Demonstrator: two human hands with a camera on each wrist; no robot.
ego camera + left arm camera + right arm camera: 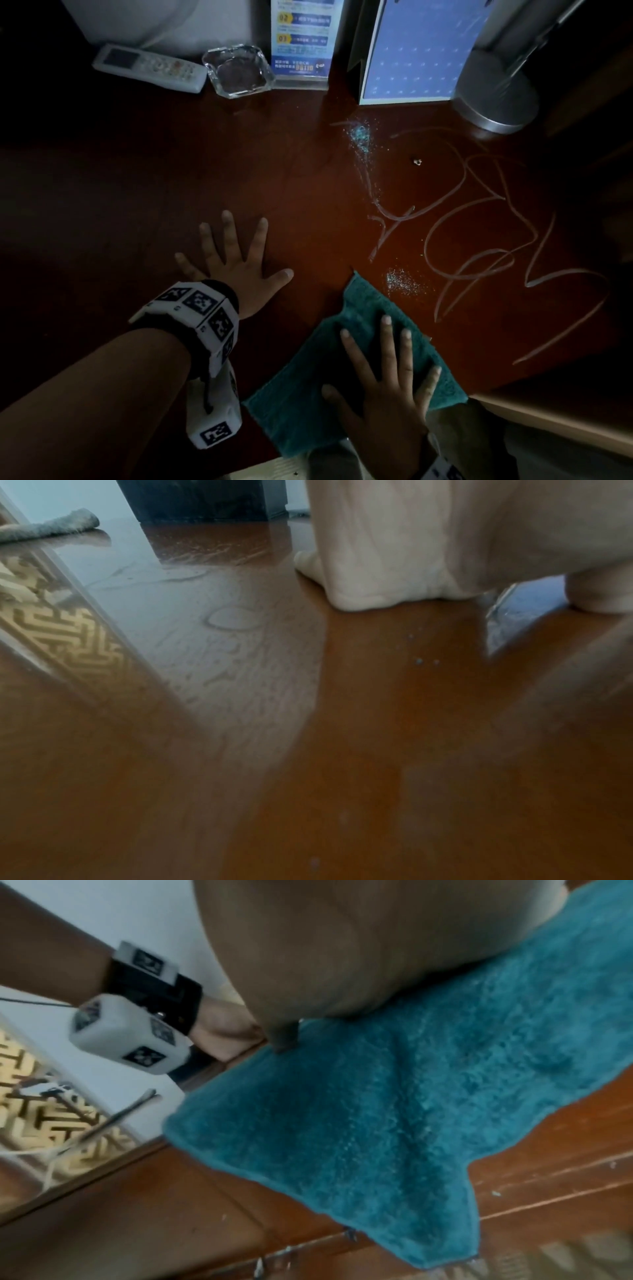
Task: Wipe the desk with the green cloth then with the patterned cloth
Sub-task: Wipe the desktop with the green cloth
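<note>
A green cloth lies flat on the dark red-brown desk near its front edge. My right hand presses on the cloth with straight, spread fingers. In the right wrist view the palm sits on the green cloth. My left hand rests flat on bare wood to the cloth's left, fingers spread, holding nothing. Pale powder lies just beyond the cloth's far corner, with more powder farther back. Smeared streaks curl over the right of the desk. A grey cloth lies far off; its pattern does not show.
Along the back stand a white remote, a glass ashtray, a printed sign stand, a blue card and a round metal base. The desk's edge runs at the lower right.
</note>
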